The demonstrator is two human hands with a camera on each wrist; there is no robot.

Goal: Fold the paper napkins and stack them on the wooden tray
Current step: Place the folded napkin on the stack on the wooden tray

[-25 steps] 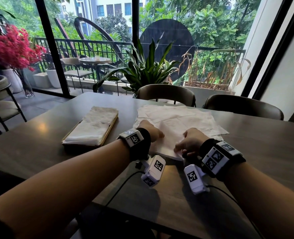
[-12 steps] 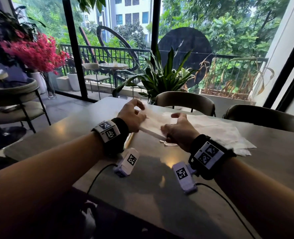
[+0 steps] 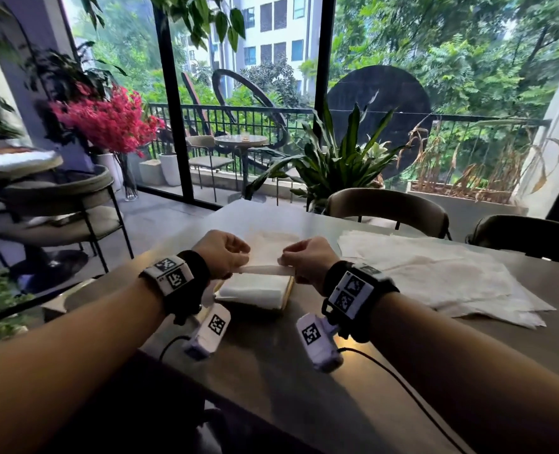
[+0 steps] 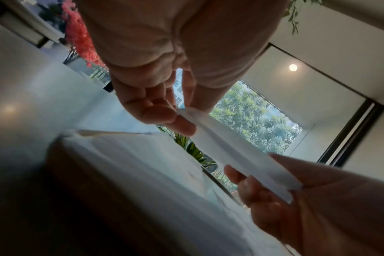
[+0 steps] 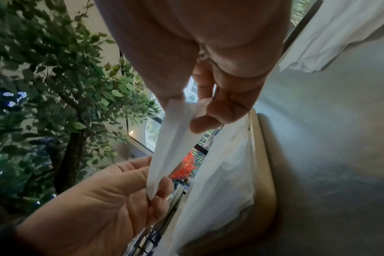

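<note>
Broad grey counter [image 3: 271,371], smooth and faintly glossy, carrying everything. On its right part, a loose spread of unfolded napkins [image 3: 441,276], thin, creased, off-white, overlapping at odd angles, presumably waiting their turn. Nearer and left of that, the wooden tray [image 3: 287,294], a flat pale board with a low rim, already bearing a neat stack of folded napkins [image 3: 255,288], soft-edged and rectangular. Just above that stack, not yet resting on it, a folded napkin [image 3: 266,269] stretched into a narrow flat strip, likely kept taut between both ends so the layers stay aligned on the way down. Left hand [image 3: 220,257] pinching the left end between thumb and fingertips [image 4: 180,127]; right hand [image 3: 307,262] pinching the right end the same way, fingers curled round the paper (both grips light, fitting for flimsy tissue that would crumple under pressure). Judged from this: placing step under way, with release onto the stack still to come and several sheets left unfolded.
</note>
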